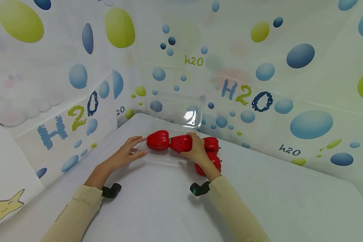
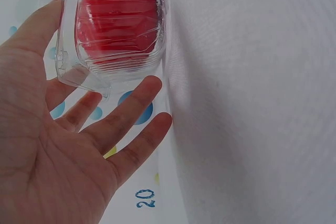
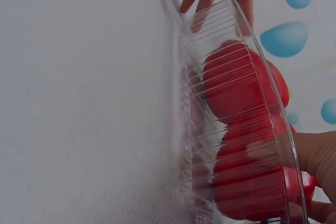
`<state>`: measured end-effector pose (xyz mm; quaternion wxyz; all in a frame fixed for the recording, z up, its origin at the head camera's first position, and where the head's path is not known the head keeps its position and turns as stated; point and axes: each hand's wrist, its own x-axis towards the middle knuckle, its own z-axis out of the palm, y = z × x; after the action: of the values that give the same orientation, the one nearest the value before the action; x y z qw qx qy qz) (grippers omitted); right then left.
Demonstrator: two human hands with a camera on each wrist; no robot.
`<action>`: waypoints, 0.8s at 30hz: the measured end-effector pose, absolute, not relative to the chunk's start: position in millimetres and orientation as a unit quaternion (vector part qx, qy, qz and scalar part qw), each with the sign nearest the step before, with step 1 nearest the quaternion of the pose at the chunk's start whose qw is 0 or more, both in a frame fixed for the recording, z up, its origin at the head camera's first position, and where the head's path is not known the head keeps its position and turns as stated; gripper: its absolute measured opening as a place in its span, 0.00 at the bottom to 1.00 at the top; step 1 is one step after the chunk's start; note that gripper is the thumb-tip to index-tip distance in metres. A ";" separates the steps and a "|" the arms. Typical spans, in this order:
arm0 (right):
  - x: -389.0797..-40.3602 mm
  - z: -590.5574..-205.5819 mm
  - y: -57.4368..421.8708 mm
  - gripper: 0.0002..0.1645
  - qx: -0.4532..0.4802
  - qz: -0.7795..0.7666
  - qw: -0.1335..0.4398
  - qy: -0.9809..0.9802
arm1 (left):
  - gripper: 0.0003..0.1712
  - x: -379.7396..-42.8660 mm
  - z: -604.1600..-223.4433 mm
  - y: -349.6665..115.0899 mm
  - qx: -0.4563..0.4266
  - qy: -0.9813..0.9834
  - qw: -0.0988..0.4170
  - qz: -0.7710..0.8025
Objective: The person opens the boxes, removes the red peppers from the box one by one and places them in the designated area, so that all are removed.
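Observation:
A clear plastic clamshell box sits on the table with its lid raised at the back. One red bell pepper lies in its left half. My right hand grips a second red bell pepper in the right half, thumb in front and fingers behind. In the right wrist view that pepper shows through the box's ribbed wall. My left hand is at the box's left end, fingers spread and loosely extended; in the left wrist view its fingertips are beside the box's end wall.
Just right of the box, two more red bell peppers, one farther back and one nearer, lie on the white-covered table. A patterned curtain hangs behind and to the left of the table.

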<state>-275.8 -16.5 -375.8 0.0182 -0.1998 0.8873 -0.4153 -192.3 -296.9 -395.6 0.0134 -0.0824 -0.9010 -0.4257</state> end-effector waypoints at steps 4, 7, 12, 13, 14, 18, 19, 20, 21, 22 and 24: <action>-275.4 -377.0 -15.3 0.50 -0.209 -0.416 0.016 0.885 | 0.41 -192.7 -396.2 -296.8 -0.087 -0.901 0.017 -0.425; -275.5 -378.3 -14.4 0.50 -0.217 -0.414 0.012 0.884 | 0.41 -193.0 -396.5 -296.9 -0.085 -0.901 0.017 -0.425; -275.0 -377.3 -13.3 0.49 -0.227 -0.405 0.013 0.886 | 0.41 -193.4 -396.8 -297.9 -0.082 -0.904 0.015 -0.420; -274.7 -376.8 -13.1 0.49 -0.228 -0.402 0.015 0.887 | 0.41 -193.5 -396.9 -297.9 -0.082 -0.904 0.015 -0.419; -274.4 -376.1 -13.0 0.49 -0.229 -0.400 0.016 0.888 | 0.41 -193.5 -397.0 -298.0 -0.082 -0.904 0.015 -0.418; -272.5 -373.6 -13.0 0.49 -0.226 -0.399 0.027 0.888 | 0.41 -193.5 -397.5 -298.4 -0.084 -0.904 0.014 -0.420; -272.0 -373.2 -12.9 0.49 -0.225 -0.401 0.030 0.888 | 0.42 -193.7 -397.7 -298.6 -0.084 -0.903 0.013 -0.420; -271.5 -372.7 -13.0 0.48 -0.225 -0.402 0.033 0.887 | 0.42 -193.9 -397.9 -298.7 -0.084 -0.903 0.013 -0.421; -271.1 -372.4 -13.0 0.48 -0.225 -0.405 0.035 0.886 | 0.42 -194.2 -398.0 -298.8 -0.084 -0.903 0.012 -0.420; -270.8 -372.0 -13.2 0.48 -0.225 -0.407 0.037 0.885 | 0.42 -194.4 -398.0 -298.8 -0.083 -0.904 0.011 -0.419; -270.4 -371.5 -13.3 0.48 -0.223 -0.410 0.040 0.884 | 0.42 -194.9 -398.0 -298.9 -0.082 -0.905 0.010 -0.418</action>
<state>-270.4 -13.3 -371.5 0.0400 -0.2233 0.8836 -0.4096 -194.9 -298.9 -398.0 0.0096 -0.0817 -0.9048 -0.4179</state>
